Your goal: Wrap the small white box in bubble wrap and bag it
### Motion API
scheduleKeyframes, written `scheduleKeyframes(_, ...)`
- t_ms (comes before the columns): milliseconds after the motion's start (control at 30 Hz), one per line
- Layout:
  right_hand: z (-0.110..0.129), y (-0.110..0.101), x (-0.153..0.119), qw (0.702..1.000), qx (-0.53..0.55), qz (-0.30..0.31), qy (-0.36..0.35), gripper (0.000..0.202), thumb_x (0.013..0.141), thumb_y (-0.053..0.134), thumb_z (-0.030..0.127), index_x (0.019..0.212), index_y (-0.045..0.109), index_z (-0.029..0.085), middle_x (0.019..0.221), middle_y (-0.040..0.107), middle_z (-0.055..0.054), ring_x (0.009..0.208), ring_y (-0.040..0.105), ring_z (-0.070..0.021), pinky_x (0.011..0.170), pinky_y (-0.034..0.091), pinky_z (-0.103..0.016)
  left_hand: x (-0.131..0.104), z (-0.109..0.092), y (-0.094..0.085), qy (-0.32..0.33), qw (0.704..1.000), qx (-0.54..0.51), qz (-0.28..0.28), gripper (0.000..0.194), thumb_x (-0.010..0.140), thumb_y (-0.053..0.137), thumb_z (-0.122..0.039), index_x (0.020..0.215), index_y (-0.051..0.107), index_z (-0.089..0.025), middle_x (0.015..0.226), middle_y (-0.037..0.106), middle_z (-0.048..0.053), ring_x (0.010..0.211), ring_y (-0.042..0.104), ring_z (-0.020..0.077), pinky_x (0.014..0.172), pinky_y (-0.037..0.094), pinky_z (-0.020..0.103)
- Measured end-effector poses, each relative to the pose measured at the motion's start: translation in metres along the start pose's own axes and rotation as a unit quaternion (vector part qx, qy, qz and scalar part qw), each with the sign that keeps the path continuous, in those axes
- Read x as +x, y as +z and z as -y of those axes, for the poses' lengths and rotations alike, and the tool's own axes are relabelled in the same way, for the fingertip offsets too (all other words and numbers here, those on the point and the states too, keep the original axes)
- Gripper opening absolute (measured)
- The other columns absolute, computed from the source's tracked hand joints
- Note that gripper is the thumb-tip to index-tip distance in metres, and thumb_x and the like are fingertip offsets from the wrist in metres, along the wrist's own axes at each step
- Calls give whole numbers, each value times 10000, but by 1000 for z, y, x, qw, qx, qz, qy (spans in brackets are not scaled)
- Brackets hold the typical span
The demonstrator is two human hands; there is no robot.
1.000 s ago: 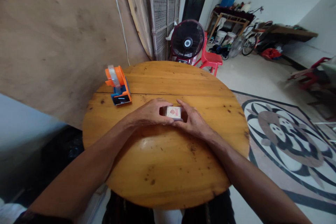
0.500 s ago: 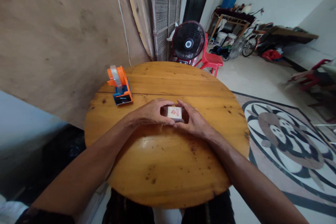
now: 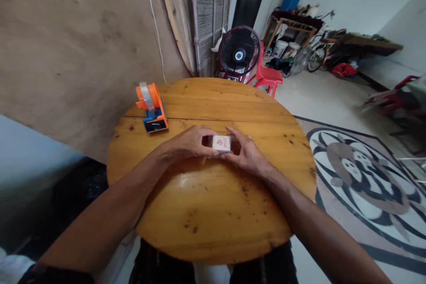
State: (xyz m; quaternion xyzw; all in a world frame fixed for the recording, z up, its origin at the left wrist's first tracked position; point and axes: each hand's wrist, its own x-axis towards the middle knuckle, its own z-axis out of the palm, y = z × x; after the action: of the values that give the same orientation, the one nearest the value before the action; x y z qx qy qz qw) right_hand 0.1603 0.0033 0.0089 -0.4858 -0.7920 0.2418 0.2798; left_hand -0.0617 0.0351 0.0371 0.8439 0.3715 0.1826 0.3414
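A small white box [image 3: 221, 143] with a red print on its top face is at the middle of the round wooden table, between my two hands. My left hand [image 3: 197, 142] is curved round the box's left side, with its thumb at the near left corner and its fingers at the far side. From the right, my right hand [image 3: 248, 153] curls about the box, its thumb by the near edge and its index finger bent over beyond the far right corner. The undersides of the box and some fingertips are hidden.
An orange and blue tape dispenser [image 3: 153, 108] with a clear roll stands at the left of the wooden table [image 3: 213, 222]. Beyond the far edge are a fan [image 3: 238, 51] and a red chair [image 3: 269, 74]. A plywood panel [image 3: 83, 44] rises along the left.
My right index finger has shifted slightly at the far right corner of the box. Both hands and the box stay almost in the same place.
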Motion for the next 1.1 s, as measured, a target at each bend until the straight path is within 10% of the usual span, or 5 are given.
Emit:
scheduleKeyframes(233, 1, -1, 0, 1000, -26, 7, -4, 808, 718, 732, 425, 1425, 398, 225, 1313, 579, -133, 1211, 537, -314, 1015, 402, -520, 1, 3, 0, -6, 998, -48, -36, 530, 712, 684, -433, 1193, 620, -221, 1092, 665, 47, 949, 606, 215, 826, 443, 302)
scheduleKeyframes(467, -1, 2, 1, 999, -30, 14, -34, 873, 699, 738, 489, 1438, 367, 210, 1364, 533, -141, 1248, 500, -318, 1032, 379, -518, 2, 0, 5, 61, 989, -65, -119, 221, 788, 612, -278, 977, 686, -189, 1014, 684, 46, 929, 620, 178, 853, 463, 292)
scheduleKeyframes(1100, 0, 8, 3, 998, -58, 2, -20, 832, 733, 699, 507, 1419, 394, 148, 1311, 570, -186, 1195, 536, -337, 1002, 385, -538, 7, -1, 20, 146, 967, -1, -211, 136, 803, 556, -111, 792, 681, -163, 936, 651, 48, 867, 613, 143, 819, 475, 286)
